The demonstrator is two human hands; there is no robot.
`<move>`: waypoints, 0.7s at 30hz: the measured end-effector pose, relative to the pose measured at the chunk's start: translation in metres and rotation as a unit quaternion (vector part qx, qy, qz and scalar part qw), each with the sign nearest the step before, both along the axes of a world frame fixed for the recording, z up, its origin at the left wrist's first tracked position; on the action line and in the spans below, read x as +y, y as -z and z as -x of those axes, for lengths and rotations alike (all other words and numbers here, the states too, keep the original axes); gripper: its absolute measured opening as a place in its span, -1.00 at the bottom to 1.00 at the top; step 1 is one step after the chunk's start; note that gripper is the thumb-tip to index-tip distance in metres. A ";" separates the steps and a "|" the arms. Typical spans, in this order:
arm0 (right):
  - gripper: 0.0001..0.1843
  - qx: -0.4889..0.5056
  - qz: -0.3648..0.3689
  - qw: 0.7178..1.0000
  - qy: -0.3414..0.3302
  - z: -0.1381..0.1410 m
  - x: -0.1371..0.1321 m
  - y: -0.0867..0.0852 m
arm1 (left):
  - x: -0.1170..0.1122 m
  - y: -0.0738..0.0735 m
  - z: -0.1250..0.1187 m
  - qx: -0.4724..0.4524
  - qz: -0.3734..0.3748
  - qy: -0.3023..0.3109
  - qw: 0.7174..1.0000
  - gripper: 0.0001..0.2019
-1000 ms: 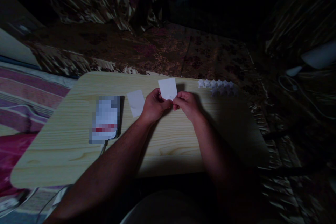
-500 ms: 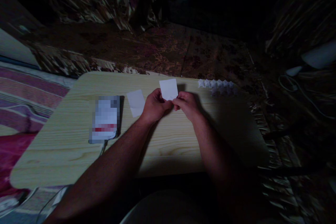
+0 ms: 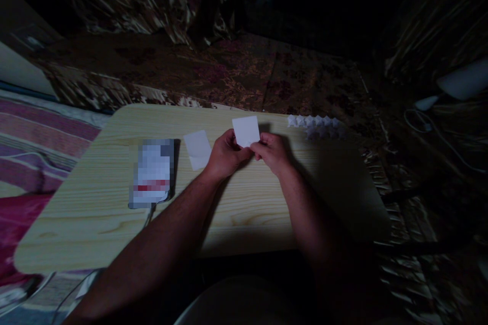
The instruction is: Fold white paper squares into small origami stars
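Note:
Both hands pinch the lower edge of a small white paper square (image 3: pixel 246 130) held upright above a light wooden table (image 3: pixel 95 213). My left hand (image 3: pixel 224 155) grips its lower left part with thumb and fingers closed. My right hand (image 3: pixel 271 152) grips the lower right corner, fingers curled. A second white paper piece (image 3: pixel 197 149) lies flat on the table just left of my left hand.
A phone (image 3: pixel 153 172) with a cable lies on the table's left part. A row of several small folded white paper shapes (image 3: pixel 316 124) sits at the far right edge. A striped blanket (image 3: pixel 34 147) is at left; dark patterned fabric (image 3: pixel 229 71) lies beyond.
The paper square and both hands have shifted very slightly to the right; the grip on the paper is unchanged.

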State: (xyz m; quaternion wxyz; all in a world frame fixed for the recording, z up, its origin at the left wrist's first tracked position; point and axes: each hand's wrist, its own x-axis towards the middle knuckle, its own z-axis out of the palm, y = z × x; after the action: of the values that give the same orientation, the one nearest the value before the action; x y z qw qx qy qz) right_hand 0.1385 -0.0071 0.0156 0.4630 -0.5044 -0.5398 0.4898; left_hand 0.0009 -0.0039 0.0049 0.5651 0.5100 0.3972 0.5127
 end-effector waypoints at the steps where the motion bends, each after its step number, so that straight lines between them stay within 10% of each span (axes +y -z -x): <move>1: -0.94 -0.006 0.001 1.000 0.002 0.000 0.000 -0.001 | 0.000 0.000 0.000 0.000 0.000 0.000 1.000 -0.54; 21: -0.91 -0.002 0.016 1.000 0.010 0.002 0.000 -0.001 | -0.001 0.000 -0.001 -0.004 -0.008 0.021 1.000 -0.56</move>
State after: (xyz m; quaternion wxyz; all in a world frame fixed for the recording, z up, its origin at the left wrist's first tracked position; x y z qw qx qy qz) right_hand 0.1364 -0.0074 0.0171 0.4584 -0.5182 -0.5278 0.4927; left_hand 0.0016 -0.0054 0.0049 0.5736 0.5206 0.3798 0.5058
